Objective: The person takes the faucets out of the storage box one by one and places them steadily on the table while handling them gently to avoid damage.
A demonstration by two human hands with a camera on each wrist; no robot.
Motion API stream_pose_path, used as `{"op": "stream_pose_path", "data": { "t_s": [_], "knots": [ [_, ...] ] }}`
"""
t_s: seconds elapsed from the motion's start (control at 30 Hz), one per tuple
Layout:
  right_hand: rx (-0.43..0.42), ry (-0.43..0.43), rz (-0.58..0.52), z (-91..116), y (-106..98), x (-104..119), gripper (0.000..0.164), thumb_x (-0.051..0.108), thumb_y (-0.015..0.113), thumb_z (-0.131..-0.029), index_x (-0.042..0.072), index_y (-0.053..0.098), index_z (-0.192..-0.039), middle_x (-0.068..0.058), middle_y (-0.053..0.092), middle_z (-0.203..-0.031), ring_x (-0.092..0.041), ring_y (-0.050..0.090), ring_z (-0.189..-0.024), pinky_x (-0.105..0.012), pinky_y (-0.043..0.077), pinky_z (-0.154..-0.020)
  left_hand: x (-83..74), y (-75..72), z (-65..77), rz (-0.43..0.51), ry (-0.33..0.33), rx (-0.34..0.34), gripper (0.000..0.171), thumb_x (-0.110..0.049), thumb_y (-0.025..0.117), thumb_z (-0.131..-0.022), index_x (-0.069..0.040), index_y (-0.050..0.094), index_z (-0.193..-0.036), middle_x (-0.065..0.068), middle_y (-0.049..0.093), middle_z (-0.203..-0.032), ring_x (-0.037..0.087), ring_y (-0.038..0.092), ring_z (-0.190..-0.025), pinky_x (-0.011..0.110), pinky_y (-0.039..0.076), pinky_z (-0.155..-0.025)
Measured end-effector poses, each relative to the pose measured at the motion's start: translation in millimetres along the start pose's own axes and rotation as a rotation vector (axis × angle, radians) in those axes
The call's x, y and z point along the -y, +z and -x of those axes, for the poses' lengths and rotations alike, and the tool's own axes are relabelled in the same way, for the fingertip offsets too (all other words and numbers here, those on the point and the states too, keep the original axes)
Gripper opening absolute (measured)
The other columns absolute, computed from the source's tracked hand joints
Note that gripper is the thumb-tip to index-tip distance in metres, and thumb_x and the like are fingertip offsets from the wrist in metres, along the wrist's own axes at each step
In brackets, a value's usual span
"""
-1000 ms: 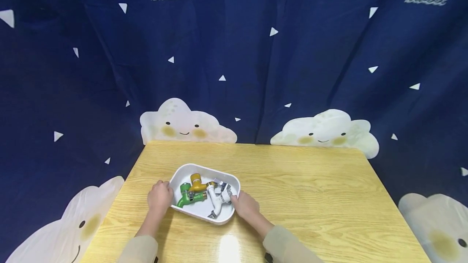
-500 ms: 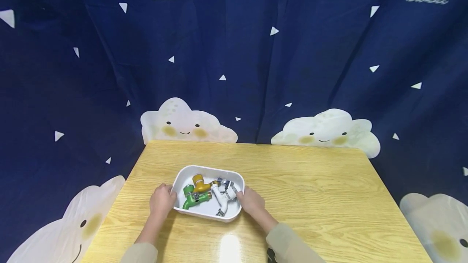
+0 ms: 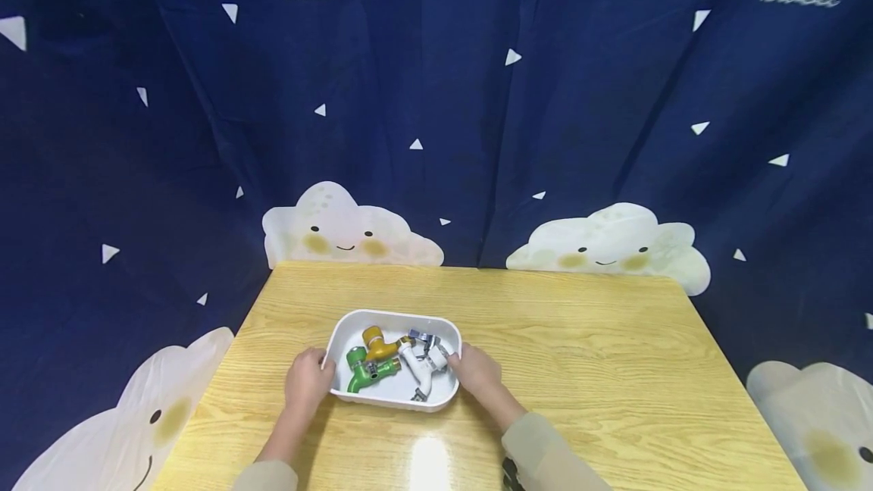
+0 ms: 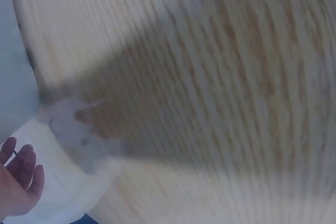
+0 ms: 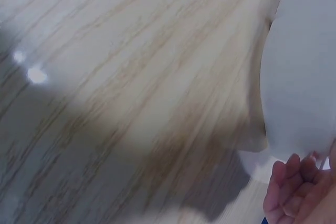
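A white plastic tray (image 3: 378,402) stands left of centre over the table, with taps lying inside it. They are a green tap (image 3: 368,374), a yellow one (image 3: 382,348), a white one (image 3: 417,368) and a chrome piece (image 3: 424,337) partly hidden behind the white tap. My left hand (image 3: 308,379) grips the tray's left end, and my right hand (image 3: 477,373) grips its right end with the thumb over the rim. In the left wrist view, curled fingers (image 4: 23,169) show beside the tray; the right wrist view has fingers (image 5: 289,182) below the tray's outer wall (image 5: 296,66).
The tray is above a light wooden table (image 3: 580,370). Behind the table hangs a dark blue curtain (image 3: 382,67) with white triangles and cloud faces, reaching round both sides. A bright light reflection lies on the wood near the front.
Both hands have shifted the tray a little to the right and turned it so its long side lies more square to me. The taps have stayed inside it.
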State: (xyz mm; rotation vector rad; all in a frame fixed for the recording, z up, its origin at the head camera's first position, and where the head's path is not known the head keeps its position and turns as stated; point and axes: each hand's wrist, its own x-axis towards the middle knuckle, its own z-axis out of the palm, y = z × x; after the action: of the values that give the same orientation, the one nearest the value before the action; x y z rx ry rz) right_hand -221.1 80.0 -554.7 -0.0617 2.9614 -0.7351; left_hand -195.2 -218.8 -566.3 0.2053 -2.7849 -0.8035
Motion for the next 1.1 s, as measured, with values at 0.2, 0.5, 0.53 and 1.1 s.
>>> {"op": "stream_pose_path", "data": {
  "t_s": [0.2,0.5,0.53,1.1],
  "knots": [
    [0.006,-0.010,0.050,-1,-3,-3,0.033,0.033,0.048,-0.087,0.003,0.062,-0.089,-0.010,0.060,-0.074,-0.025,0.053,-0.061,-0.039,0.043,-0.052,-3.3,5.9,5.3,0.040,-0.041,-0.025,0.030,-0.011,0.057,-0.079,0.008,0.064,-0.100,0.024,0.064,-0.094,0.039,0.060,-0.087,0.050,0.049,-0.073],
    [0.038,-0.059,0.084,-5,-10,-9,0.032,0.032,0.047,-0.089,0.003,0.061,-0.092,-0.010,0.059,-0.075,-0.024,0.051,-0.061,-0.038,0.043,-0.052,-10.3,13.7,11.9,0.077,-0.098,-0.049,0.033,-0.012,0.053,-0.082,0.009,0.062,-0.106,0.026,0.062,-0.102,0.041,0.058,-0.095,0.052,0.046,-0.080],
    [0.042,-0.063,0.079,-6,-10,-10,0.031,0.031,0.047,-0.089,0.004,0.061,-0.093,-0.009,0.060,-0.075,-0.023,0.052,-0.062,-0.038,0.043,-0.052,-11.1,14.1,12.1,0.078,-0.100,-0.050,0.033,-0.012,0.053,-0.082,0.009,0.061,-0.107,0.026,0.062,-0.102,0.041,0.057,-0.096,0.052,0.046,-0.081],
    [0.045,-0.038,0.067,-14,-15,-24,0.035,0.033,0.043,-0.091,0.005,0.061,-0.101,-0.014,0.064,-0.087,-0.032,0.060,-0.076,-0.044,0.047,-0.059,-24.3,26.0,8.6,0.103,-0.115,-0.039,0.035,-0.012,0.052,-0.083,0.008,0.060,-0.110,0.027,0.060,-0.107,0.042,0.056,-0.100,0.052,0.045,-0.084]
  ]
}}
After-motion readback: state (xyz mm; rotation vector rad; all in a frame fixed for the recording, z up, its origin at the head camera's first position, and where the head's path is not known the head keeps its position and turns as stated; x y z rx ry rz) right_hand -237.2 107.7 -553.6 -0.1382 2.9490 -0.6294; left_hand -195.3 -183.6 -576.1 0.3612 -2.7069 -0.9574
